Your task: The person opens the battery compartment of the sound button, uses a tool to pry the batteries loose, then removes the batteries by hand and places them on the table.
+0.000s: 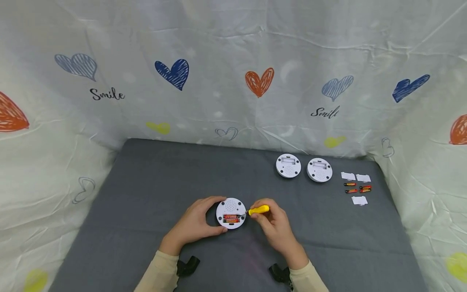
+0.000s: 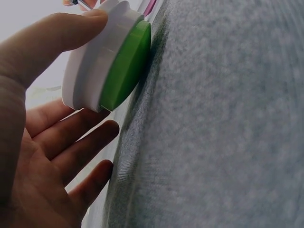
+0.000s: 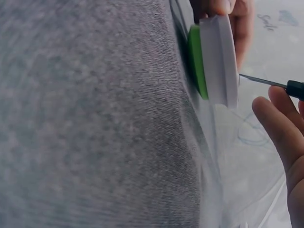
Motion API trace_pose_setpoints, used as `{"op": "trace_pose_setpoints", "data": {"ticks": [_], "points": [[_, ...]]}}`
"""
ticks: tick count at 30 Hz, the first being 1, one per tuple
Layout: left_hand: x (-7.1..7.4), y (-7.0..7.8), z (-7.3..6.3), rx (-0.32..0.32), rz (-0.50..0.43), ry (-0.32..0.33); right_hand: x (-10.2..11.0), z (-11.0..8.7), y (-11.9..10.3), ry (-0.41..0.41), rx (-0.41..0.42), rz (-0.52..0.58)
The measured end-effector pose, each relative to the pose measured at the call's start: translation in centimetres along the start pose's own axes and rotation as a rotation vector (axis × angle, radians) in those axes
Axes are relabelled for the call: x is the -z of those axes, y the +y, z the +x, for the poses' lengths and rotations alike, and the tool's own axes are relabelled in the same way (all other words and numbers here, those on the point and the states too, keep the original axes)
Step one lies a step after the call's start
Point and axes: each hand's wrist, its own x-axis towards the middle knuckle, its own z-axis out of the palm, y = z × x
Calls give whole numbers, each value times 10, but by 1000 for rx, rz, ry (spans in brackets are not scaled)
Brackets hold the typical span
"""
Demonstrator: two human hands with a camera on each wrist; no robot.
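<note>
My left hand [image 1: 197,220] grips a round white device [image 1: 231,204] by its rim, thumb at the near edge and fingers at the far edge. Its back faces up, showing a dotted speaker grille and two red-and-black batteries [image 1: 231,218] in the open battery compartment. Underneath, the left wrist view shows a green part [image 2: 127,66] against the cloth. In my right hand [image 1: 275,229] is a screwdriver [image 1: 260,209] with a yellow handle, held between thumb and fingers. The screwdriver's thin shaft [image 3: 261,80] reaches the compartment's right end; whether the tip touches a battery I cannot tell.
Two more white devices, a left one [image 1: 288,172] and a right one [image 1: 319,176], lie back-up at the far edge with vacant compartments. To their right are several loose batteries [image 1: 350,191] and three white covers [image 1: 359,200]. Grey cloth [image 1: 164,178] covers the table.
</note>
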Motion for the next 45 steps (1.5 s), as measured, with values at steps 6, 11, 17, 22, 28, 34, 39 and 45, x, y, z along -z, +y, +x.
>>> {"op": "trace_pose_setpoints", "data": {"ticks": [6,11,17,22,28,34,39,45], "points": [[-1,0,-1,22,-1,10,-2,-5,0,17,-51,95],[-2,0,-2,46,-2,-1,-2,-9,3,41,-134,276],[-1,1,-1,50,-13,-3,0,-10,9,83,-176,394],[1,2,-1,45,-12,-2,1,-10,14,113,-232,448],[3,1,-2,34,-9,-8,-1,-11,16,155,-269,508],[3,-1,-2,32,-16,-11,-4,-12,15,216,-329,549],[3,-2,-1,27,-14,-5,-3,-11,14,230,-327,541],[2,-2,-2,33,-17,-1,-3,-11,13,246,-307,521]]}}
